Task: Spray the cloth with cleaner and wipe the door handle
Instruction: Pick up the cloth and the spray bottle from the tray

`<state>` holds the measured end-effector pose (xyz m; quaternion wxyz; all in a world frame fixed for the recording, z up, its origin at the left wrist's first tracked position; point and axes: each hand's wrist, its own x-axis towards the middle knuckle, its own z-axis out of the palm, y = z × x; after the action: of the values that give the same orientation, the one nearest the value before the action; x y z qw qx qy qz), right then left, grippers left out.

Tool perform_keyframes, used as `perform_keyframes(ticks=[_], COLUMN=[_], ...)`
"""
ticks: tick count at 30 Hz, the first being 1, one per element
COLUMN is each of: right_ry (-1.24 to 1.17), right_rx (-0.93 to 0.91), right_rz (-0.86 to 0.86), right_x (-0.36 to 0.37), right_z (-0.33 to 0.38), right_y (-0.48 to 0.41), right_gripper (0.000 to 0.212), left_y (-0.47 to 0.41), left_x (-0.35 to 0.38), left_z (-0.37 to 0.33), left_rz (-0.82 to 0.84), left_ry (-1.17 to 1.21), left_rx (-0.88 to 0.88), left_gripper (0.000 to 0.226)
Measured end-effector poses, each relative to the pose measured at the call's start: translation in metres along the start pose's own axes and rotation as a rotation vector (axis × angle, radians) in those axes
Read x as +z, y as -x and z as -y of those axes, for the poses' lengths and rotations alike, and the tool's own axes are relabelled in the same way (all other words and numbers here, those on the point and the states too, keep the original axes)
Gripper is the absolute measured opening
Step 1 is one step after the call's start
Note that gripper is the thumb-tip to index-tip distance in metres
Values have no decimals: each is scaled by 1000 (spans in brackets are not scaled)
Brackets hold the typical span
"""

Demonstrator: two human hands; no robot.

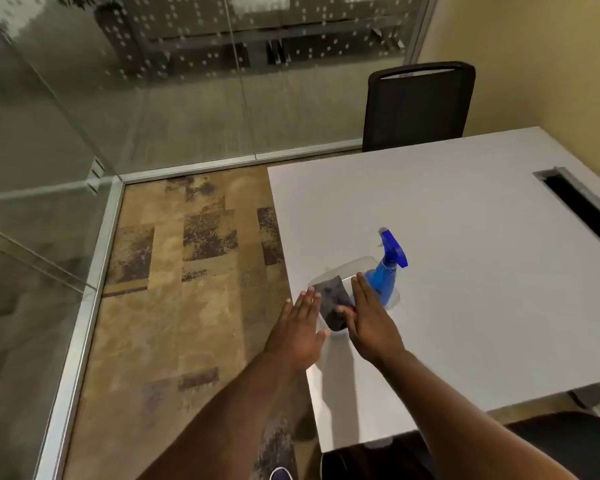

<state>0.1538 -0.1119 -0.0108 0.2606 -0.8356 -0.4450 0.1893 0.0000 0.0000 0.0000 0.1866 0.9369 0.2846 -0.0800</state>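
Near the corner of the white table (465, 209) stands a clear plastic tub (352, 263) holding a dark grey cloth (331, 301) and a blue spray bottle (385, 268), whose trigger head rises above the rim. The left hand (300, 329) and the right hand (371, 318) flank the tub, fingers open and stretched flat, gripping nothing; whether the palms touch the tub's sides is unclear. The step in hand looks like getting the cloth and bottle out. It would go best if one hand lifts the cloth clear while the other takes the bottle by its neck, so the light tub does not tip or slide off the near edge. No door handle is visible here.
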Motion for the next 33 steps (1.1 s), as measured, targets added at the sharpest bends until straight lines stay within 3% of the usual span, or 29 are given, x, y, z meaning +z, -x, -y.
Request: perform_keyframes(ticks=[6,14,18,24,26,29,33], right_ry=[-110,10,-103,-489,-403,-198,-95], right_rx=[31,205,410,838,836,695,565], right_rz=[30,213,255,119,169,218,184], right_x=[15,35,43,51,50,49,53], right_z=[-8,-21,-33,-35,-34,-39,-36], right_y=[-33,-79,-92,-95,-98,-104,-99], right_gripper=[39,31,33,45,40,14,20], left_y=[-32,-66,-80,-86,-85,-85,-83], left_x=[27,43,49,55,56,57,59], left_z=[-8,-9,-8,-6,-5,-3,-2], left_rz=[127,232,243,225,219,208,165], left_ry=[-72,-178,-241,-255,-259,-258,-206], left_rx=[4,47,69,77,77,70,62], left_gripper=[72,70,71,69,69,69,71])
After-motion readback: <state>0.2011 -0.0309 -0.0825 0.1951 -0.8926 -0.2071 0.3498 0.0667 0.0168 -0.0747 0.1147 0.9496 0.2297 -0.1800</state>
